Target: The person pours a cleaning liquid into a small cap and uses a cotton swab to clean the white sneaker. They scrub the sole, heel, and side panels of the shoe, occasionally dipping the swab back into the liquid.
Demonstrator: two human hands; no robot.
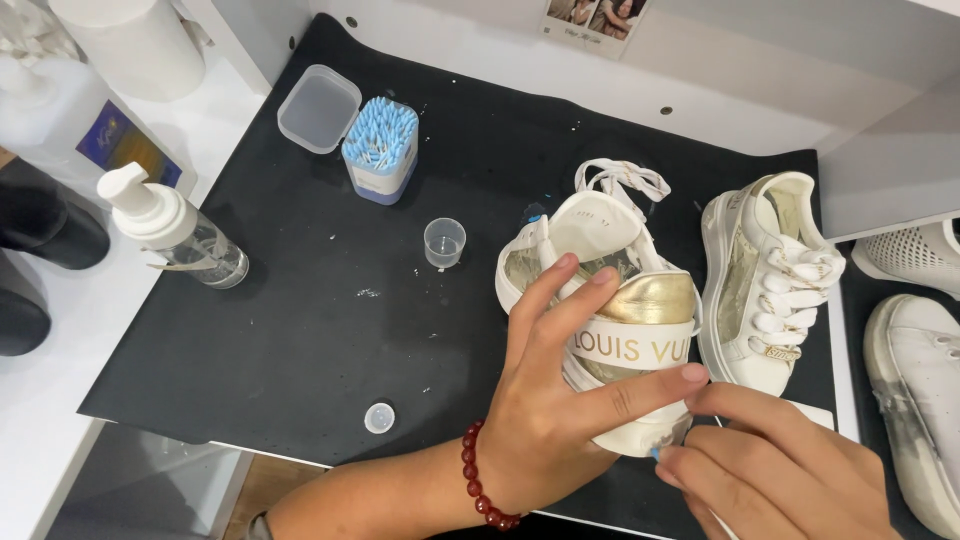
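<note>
My left hand (560, 400), with a red bead bracelet on the wrist, grips a white sneaker with a gold heel tab (610, 290) by its heel, toe pointing away from me. My right hand (770, 460) pinches a small swab-like tool with a blue tip (668, 447) against the sole's edge at the heel. A matching white sneaker (765, 275) lies on its side just right of the held one, laces showing. Both rest over a black mat (330, 300).
An open box of blue cotton swabs (380, 148) with its clear lid (318, 108) beside it stands at the back. A small clear cup (444, 242), a white cap (379, 417), a pump bottle (175, 230) and more white shoes (915, 400) at the right lie around.
</note>
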